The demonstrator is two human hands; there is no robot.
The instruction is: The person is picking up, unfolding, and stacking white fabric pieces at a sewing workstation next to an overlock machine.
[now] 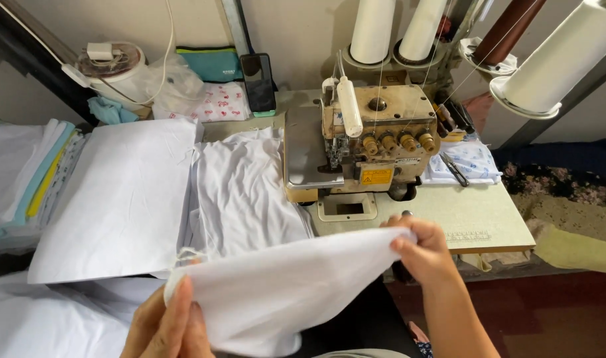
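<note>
I hold a piece of white fabric (283, 285) stretched between both hands in front of me. My left hand (167, 328) pinches its lower left end near the bottom edge of the view. My right hand (422, 248) grips its upper right corner, just in front of the table edge. A beige overlock sewing machine (376, 149) stands on the table beyond my right hand. More white fabric (243, 192) lies bunched to the left of the machine.
A flat stack of white cloth pieces (117, 199) lies left, folded coloured cloths (24, 172) further left. Thread cones (555, 59) stand behind the machine. A phone (258, 83) leans on the wall. Scissors (454, 169) rest right of the machine on the table (475, 219).
</note>
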